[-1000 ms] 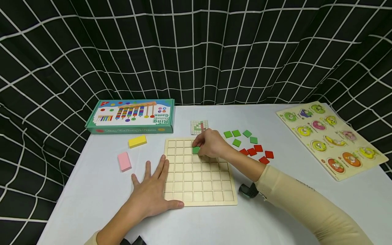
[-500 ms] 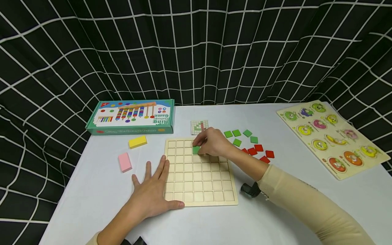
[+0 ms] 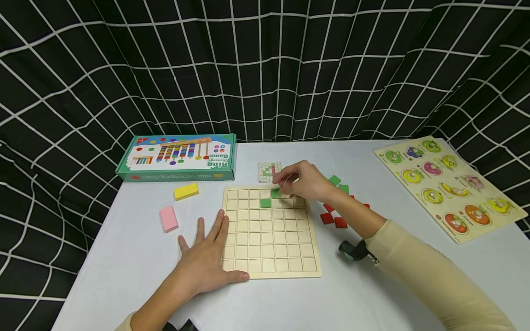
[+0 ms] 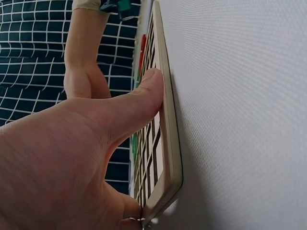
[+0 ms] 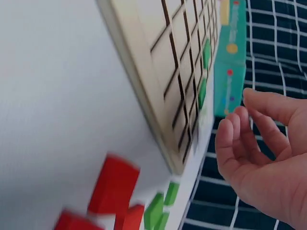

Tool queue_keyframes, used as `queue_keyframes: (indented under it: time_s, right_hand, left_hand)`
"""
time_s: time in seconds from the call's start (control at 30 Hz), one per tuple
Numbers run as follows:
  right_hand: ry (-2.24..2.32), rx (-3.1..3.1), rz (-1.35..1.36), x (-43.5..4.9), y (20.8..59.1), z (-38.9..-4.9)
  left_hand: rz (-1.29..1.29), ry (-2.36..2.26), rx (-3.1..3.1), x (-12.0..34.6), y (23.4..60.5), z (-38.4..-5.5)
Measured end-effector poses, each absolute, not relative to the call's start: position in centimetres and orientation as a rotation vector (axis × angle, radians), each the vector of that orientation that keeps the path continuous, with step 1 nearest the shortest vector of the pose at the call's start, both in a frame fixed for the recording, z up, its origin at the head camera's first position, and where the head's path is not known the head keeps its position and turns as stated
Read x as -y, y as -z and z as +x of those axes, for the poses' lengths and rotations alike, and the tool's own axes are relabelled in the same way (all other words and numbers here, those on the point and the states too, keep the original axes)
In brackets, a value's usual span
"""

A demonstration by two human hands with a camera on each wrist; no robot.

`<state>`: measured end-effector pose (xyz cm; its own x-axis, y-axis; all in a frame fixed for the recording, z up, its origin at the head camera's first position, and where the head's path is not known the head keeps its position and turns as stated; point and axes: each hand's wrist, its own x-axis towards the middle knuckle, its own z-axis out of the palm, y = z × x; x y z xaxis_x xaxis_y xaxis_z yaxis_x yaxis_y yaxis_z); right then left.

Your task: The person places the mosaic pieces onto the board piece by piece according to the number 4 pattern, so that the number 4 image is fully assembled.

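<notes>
A square wooden board [image 3: 268, 251] with a grid of recesses lies on the white table. My left hand [image 3: 203, 266] is spread at its left side, the thumb on its front left corner and the fingertips along its left edge. One green square tile [image 3: 265, 203] sits in a cell of the second row. Another green tile [image 3: 275, 193] is in the back row, partly hidden by my right hand [image 3: 305, 181]. That hand hovers over the board's back right part. In the right wrist view its fingers [image 5: 225, 139] are loosely bent, with nothing between them and the thumb.
Loose green tiles [image 3: 343, 189] and red tiles [image 3: 341, 223] lie right of the board, some behind my arm. A pattern card [image 3: 266, 172] lies behind it. A game box [image 3: 178, 158], yellow block [image 3: 186, 191] and pink block [image 3: 168, 219] are left; a fruit puzzle [image 3: 449, 188] is right.
My right hand has let go of the green tile in the second row and moved right and back. The back-row green tile now shows. My left hand has stayed put.
</notes>
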<state>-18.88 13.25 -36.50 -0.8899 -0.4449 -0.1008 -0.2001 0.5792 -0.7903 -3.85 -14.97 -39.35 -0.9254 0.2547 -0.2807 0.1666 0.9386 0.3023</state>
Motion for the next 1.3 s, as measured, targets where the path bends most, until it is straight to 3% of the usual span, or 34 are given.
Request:
queue_keyframes:
  time_s: [0.7,1.3]
  right_hand:
    - [1.136,-2.622,-0.342,-21.7,37.5,-21.7]
    - [0.878,-2.734,-0.349,-22.4,38.9,-22.4]
  left_hand:
    - [0.298,-0.388,-2.789,14.9,39.3,-3.7]
    - [0.292,-0.398,-2.784,14.9,39.3,-3.8]
